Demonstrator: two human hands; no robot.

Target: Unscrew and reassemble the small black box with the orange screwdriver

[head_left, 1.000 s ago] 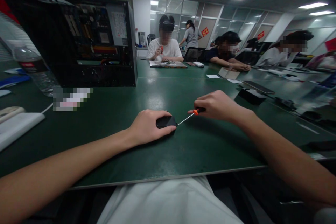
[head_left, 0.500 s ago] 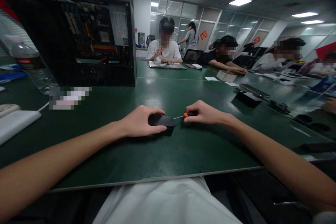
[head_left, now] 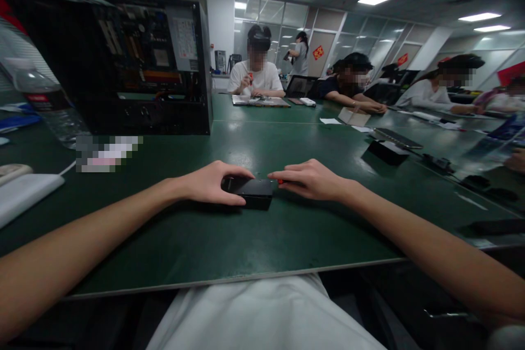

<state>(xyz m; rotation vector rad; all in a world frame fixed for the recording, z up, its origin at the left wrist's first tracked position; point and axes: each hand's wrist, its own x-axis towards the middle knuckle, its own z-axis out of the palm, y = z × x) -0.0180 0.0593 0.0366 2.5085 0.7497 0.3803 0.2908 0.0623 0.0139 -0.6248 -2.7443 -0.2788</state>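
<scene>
A small black box (head_left: 259, 190) lies on the green table in front of me. My left hand (head_left: 205, 181) grips its left end, thumb on the near side and fingers over the far side. Just past the box's right end, my right hand (head_left: 314, 180) is closed around a screwdriver (head_left: 280, 181). Only a bit of the screwdriver's orange-red part shows beneath the fingers; its shaft and tip are hidden. The right index finger stretches toward the box's right end; whether it touches cannot be made out.
An opened computer case (head_left: 164, 104) stands at the left back, beside a plastic bottle (head_left: 53, 106). A white device (head_left: 28, 194) with a cable lies at the left. On the right are a black open box (head_left: 385, 153) and a cardboard piece (head_left: 353, 116). Several people sit across the table.
My right hand has come left toward the box and its index finger is now extended; the screwdriver's shaft no longer shows. My left hand has shifted slightly left, uncovering more of the box.
</scene>
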